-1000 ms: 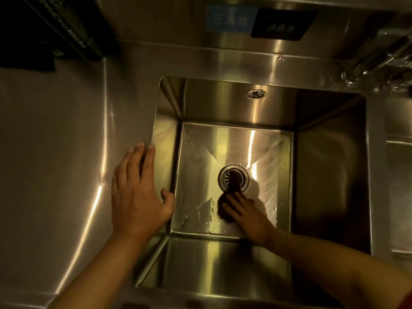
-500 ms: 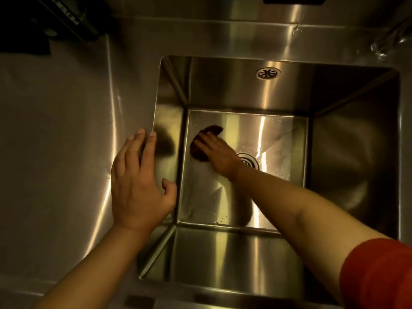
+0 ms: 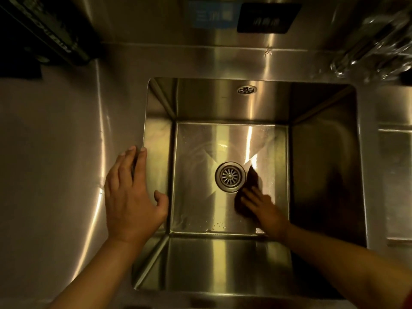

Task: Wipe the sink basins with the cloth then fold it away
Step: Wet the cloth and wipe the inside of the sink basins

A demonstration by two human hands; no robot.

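A deep stainless steel sink basin (image 3: 196, 103) fills the middle of the view, with a round drain strainer (image 3: 229, 176) in its floor. My right hand (image 3: 264, 210) is down on the basin floor, just right of the drain, pressing a dark cloth (image 3: 251, 180) flat with straight fingers. Most of the cloth lies under that hand; a dark point sticks out beyond the fingertips. My left hand (image 3: 129, 195) rests flat on the counter at the basin's left rim, thumb over the edge.
Steel counter (image 3: 55, 163) spreads to the left. A faucet (image 3: 374, 47) shows at the top right. A second basin's edge (image 3: 394, 152) is at the right. An overflow hole (image 3: 247, 89) sits on the back wall. Dark items (image 3: 40, 30) stand top left.
My right hand slid the cloth from below the drain to the basin floor's far-left corner, then back to the right of the drain. My left hand stayed on the rim.
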